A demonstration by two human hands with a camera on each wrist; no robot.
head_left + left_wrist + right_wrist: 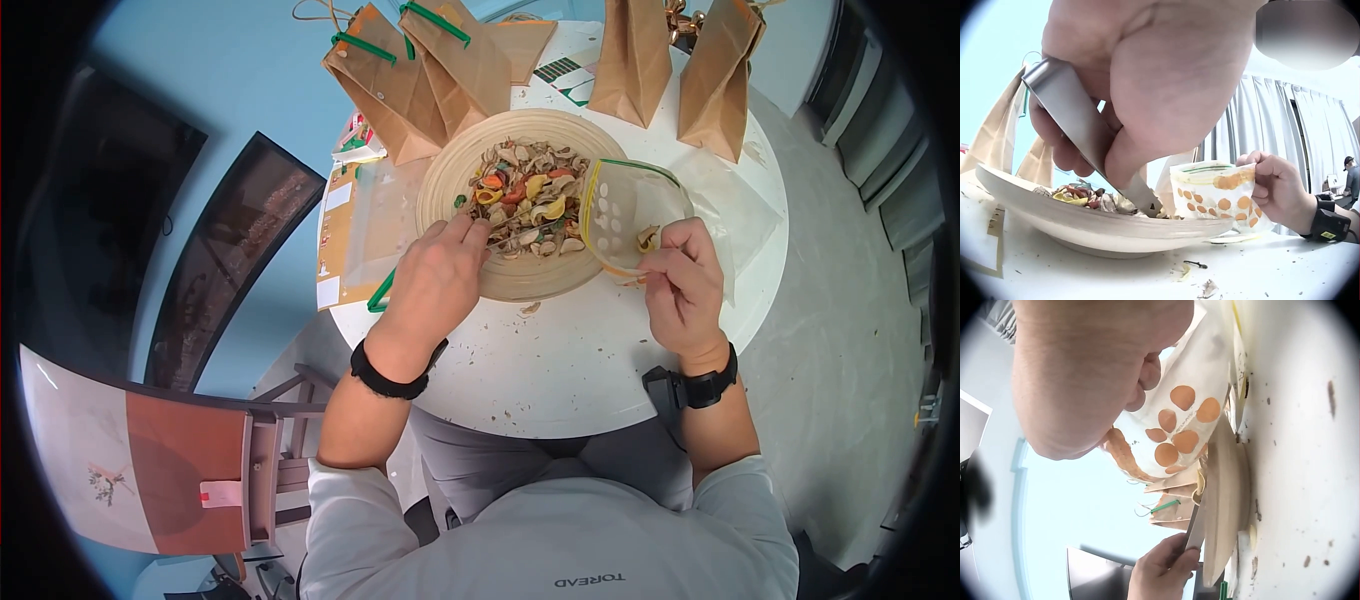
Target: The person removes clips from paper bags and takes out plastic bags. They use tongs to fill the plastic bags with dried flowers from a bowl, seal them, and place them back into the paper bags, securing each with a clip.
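Note:
A round wooden plate [438,190] holds a heap of potpourri [530,190], dried slices and petals in brown, orange and yellow. At its near left rim, my left hand [435,275] grips metal tongs [1075,109], whose tips point down into the heap. My right hand [685,285] pinches the edge of a clear zip bag [630,205] printed with orange dots. The bag's mouth is spread and faces the plate, overlapping its right rim in the head view. A few dried pieces [648,238] show inside the bag, near my right fingers.
Brown paper bags [385,90] with green strips stand at the back left, and others [715,85] at the back right. A clear plastic sheet [385,215] lies left of the plate, white sheeting [735,215] to the right. Crumbs dot the white table [560,370].

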